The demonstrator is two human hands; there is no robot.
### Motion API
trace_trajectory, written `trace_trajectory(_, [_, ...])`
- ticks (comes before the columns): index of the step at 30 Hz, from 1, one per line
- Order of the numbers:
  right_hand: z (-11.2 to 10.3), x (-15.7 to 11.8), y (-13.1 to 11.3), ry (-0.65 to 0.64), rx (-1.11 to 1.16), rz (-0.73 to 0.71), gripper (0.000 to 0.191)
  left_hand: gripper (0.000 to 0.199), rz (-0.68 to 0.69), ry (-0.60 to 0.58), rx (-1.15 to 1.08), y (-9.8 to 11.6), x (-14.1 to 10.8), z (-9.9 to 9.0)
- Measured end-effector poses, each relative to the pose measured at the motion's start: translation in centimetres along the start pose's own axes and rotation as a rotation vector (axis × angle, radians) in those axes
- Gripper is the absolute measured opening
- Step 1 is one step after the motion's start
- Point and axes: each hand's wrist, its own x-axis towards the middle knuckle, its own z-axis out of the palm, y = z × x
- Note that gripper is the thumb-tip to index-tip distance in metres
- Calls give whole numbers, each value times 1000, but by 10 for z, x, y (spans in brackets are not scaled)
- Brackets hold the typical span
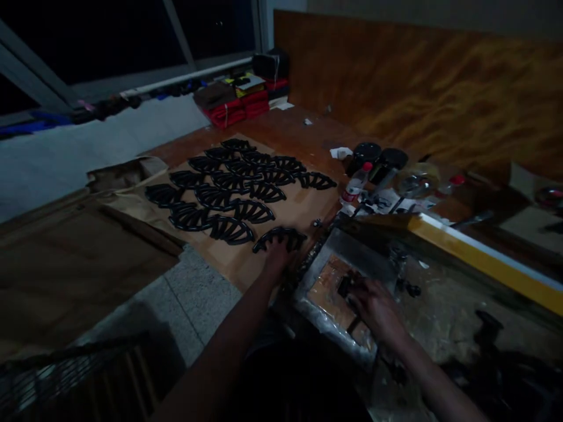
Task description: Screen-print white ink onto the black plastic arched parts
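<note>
In the dim head view, my left hand (277,252) has its fingers on a glossy black curved piece with slats (288,235), at the near edge of a cardboard sheet (303,205). Whether that piece is lifted or lying flat I cannot tell. Several similar black slatted pieces (231,228) lie in rows farther back on the sheet. My right hand (378,302) is closed around a small dark block-like object (343,286), over a brown pad on a metal plate (341,243). My fingers partly hide that object, and its kind is unclear.
Behind the plate stand a red-capped bottle (355,184), dark jars (367,153) and a roll of tape (417,176). A yellow-edged bar (484,261) runs along the right. Red folded cloth (237,111) is stacked near the window. Brown sheeting (88,264) lies left.
</note>
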Motion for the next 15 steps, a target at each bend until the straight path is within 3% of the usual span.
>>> trace_trajectory(5, [18, 82, -49, -121, 228, -3, 31, 59, 60, 9, 40, -6, -1, -4])
trace_trajectory(10, [57, 166, -85, -393, 168, 97, 32, 46, 42, 22, 83, -5, -1, -6])
trace_trajectory(15, [71, 193, -85, -510, 85, 237, 37, 45, 31, 49, 102, -5, 0, -2])
